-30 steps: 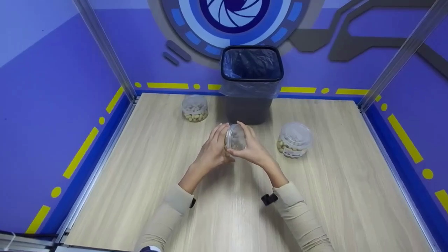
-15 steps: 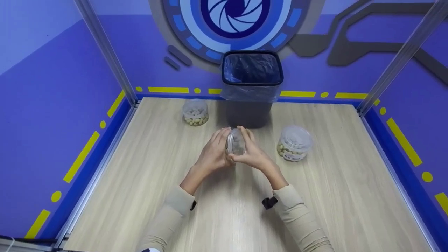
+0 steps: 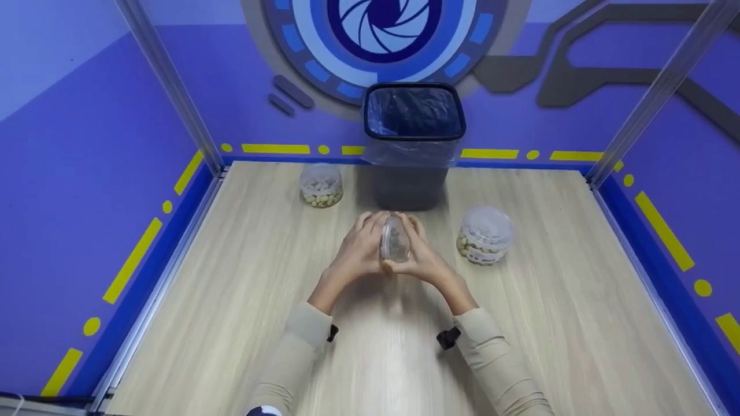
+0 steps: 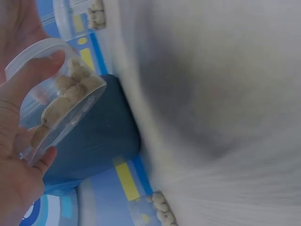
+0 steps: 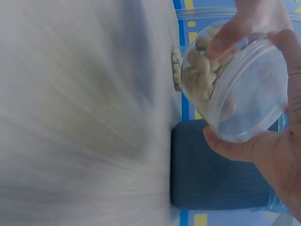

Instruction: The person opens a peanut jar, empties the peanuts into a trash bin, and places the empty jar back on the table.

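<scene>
A clear round plastic jar (image 3: 396, 245) is tipped on its side above the middle of the table. Pale brown, nut-like pieces (image 5: 200, 77) show through its wall. My left hand (image 3: 361, 245) grips the jar's body, fingers and thumb spread round it. On the other side, my right hand (image 3: 425, 254) holds the clear lid (image 5: 251, 101), its thumb and fingers curled at the rim. The lid is on the jar; whether it is loose I cannot tell. In the left wrist view the pieces lie along the jar's base.
Behind the hands stands a dark bin (image 3: 410, 185) lined with a clear bag. One lidded jar (image 3: 321, 188) of similar pieces sits back left, and another (image 3: 484, 237) stands to the right. Light wooden table (image 3: 243, 277) extends all around, enclosed by blue panels (image 3: 69, 214).
Both hands have shifted slightly right and nearer with the jar, and the right fingers have turned on the lid. The other two jars and the bin stay put.
</scene>
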The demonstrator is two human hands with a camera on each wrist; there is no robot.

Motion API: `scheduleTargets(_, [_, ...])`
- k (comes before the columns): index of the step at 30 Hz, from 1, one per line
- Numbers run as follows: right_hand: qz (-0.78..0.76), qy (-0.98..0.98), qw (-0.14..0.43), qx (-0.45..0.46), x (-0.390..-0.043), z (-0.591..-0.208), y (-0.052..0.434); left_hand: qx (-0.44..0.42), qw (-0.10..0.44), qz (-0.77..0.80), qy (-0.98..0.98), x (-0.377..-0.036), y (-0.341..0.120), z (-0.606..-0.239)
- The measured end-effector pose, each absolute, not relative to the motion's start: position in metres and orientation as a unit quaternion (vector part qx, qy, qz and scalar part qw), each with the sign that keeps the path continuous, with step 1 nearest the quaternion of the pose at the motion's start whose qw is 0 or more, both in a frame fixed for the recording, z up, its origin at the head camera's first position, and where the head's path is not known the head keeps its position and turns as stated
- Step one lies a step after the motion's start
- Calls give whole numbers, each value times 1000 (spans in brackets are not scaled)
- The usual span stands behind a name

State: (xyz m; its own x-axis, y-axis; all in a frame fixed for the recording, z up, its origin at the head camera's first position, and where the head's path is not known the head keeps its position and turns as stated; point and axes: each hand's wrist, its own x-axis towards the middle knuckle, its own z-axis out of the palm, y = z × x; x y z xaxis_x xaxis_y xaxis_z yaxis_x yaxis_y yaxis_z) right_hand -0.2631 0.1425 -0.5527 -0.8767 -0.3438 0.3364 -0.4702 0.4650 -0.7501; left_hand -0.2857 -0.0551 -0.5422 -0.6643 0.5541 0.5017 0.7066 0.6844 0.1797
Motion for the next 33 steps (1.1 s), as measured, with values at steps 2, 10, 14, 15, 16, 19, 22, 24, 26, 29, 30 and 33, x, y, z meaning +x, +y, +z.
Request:
scheduleTargets(2, [451,-850,81,260,-264,-553,147,-357,199,-181,-894,-286,-53,-539])
scheduleTargets(10, [370,-853,100,356,-262,-543,171,-355,145,-191,-903,-282,-39,-535])
scheduleTargets(14, [364,-851,105,365,-261,-539,177,-352,153,-190,-904,-276,-36,-533])
scheduleTargets(15, [372,-849,106,361,-261,-538,177,-349,162,-184,-904,-275,-36,-532])
scheduleTargets(16, [384,-847,103,352,-260,-537,176,-346,177,-177,-904,-274,-35,-530])
scheduleTargets(19, [440,-843,73,300,-257,-535,170,-329,219,-143,-907,-270,-33,-526])
scheduleTargets(22, [498,-838,28,221,-252,-533,162,-313,246,-115,-910,-266,-33,-524])
scheduleTargets(24, [533,-830,4,166,-248,-530,158,-310,249,-110,-911,-263,-33,-523])
scheduleTargets(26, [565,-815,-11,126,-246,-526,156,-309,247,-113,-911,-261,-32,-522])
scheduleTargets(29, [598,-797,-24,87,-243,-521,155,-311,242,-127,-910,-259,-31,-522])
scheduleTargets(30, [604,-793,-23,80,-243,-520,155,-311,243,-130,-910,-258,-31,-523])
scheduleTargets(33, [606,-792,-24,73,-241,-518,153,-312,250,-136,-906,-257,-33,-527])
